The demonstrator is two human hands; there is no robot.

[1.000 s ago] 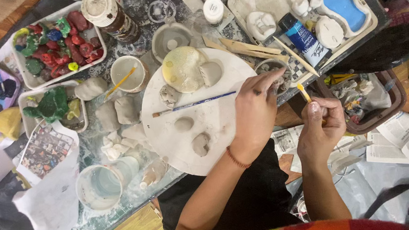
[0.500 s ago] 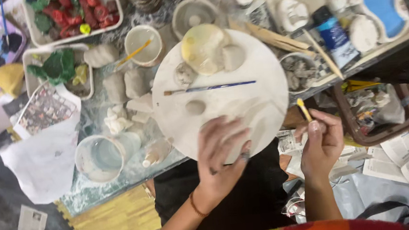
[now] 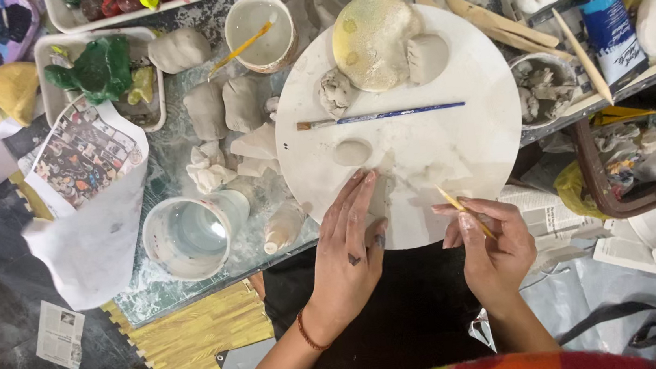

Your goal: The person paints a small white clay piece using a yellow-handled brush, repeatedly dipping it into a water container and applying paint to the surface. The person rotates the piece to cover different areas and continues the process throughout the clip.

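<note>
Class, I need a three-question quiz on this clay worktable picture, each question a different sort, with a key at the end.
1. True or false: the left hand lies flat on the round white board.
2. Multiple choice: what does the right hand hold? A) a thin yellow stick B) a sponge C) scissors
3. Fill in: the blue-handled paintbrush lies on the board between the yellowish dome and the small oval clay lump, its bristles pointing toward the picture's ____ side.

Key: 1 true; 2 A; 3 left.

Paintbrush (image 3: 381, 115) on board (image 3: 478, 92), behind hands.
</note>
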